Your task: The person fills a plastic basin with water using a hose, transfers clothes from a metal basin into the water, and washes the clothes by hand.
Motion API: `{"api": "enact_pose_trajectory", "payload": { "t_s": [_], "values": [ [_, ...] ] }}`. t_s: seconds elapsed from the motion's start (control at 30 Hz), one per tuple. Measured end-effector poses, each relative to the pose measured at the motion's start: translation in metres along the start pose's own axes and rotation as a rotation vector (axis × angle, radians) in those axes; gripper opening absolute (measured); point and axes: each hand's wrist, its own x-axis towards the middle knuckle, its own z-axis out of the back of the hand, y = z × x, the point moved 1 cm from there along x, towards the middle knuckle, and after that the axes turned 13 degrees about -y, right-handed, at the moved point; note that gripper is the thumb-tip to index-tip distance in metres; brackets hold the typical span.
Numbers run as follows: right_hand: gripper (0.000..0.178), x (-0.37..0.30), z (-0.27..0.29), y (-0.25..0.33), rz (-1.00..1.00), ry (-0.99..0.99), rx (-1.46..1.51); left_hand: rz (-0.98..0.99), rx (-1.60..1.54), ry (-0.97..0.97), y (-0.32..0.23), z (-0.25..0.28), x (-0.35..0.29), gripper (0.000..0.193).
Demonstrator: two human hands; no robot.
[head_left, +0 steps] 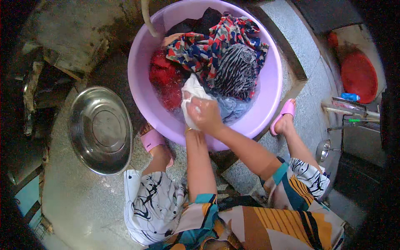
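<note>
A wet white cloth [194, 86] is bunched between my two hands over the near side of a large purple tub [135, 79]. My right hand [205, 113] is closed round it, with a little white suds on the back of the hand. Most of my left hand [186, 96] is covered by the cloth and the right hand; it grips the cloth from the left, a bangle at its wrist. Around them in the water lie red cloth [166, 75], a camouflage-patterned garment [221, 35], a black-and-white striped bundle [238, 66] and blue-grey cloth [231, 107].
A hose [146, 17] hangs over the tub's far left rim. Left of the tub, a wide steel basin [106, 127] rests on the floor. My feet in pink slippers [152, 139] flank the tub. A red round basin [359, 77] and a small metal pan [323, 150] are at the right.
</note>
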Motion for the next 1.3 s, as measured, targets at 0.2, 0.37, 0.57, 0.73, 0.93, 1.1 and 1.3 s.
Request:
{"api": "enact_pose_trajectory", "payload": {
  "t_s": [0.2, 0.37, 0.57, 0.73, 0.93, 1.1, 1.3],
  "values": [
    [0.018, 0.055, -0.018, -0.065, 0.076, -0.127, -0.136, -0.133, 0.225, -0.250, 0.004, 0.002, 0.015, 0.044],
    [0.017, 0.061, -0.036, -0.114, -0.002, -0.269, -0.336, -0.270, 0.213, -0.378, -0.010, 0.009, 0.014, 0.036],
    [0.029, -0.007, -0.071, -0.090, 0.257, 0.172, -0.592, -0.906, 0.763, -0.750, -0.046, 0.023, 0.012, 0.049],
    [0.037, -0.007, -0.083, -0.196, 0.452, 0.463, -0.574, -0.944, 1.176, -0.790, -0.021, 0.046, 0.038, 0.061],
    [0.040, 0.056, -0.077, -0.133, -0.593, 0.486, 0.269, -0.616, 0.477, -0.683, -0.028, 0.018, 0.015, 0.055],
    [0.049, 0.044, 0.033, -0.029, -0.979, 0.232, 1.065, -0.456, 0.252, -0.521, -0.024, 0.013, 0.019, 0.046],
    [0.050, 0.006, 0.081, 0.029, -0.780, 0.300, 0.937, -0.178, 0.030, 0.032, -0.024, -0.009, 0.014, 0.050]
  ]
}}
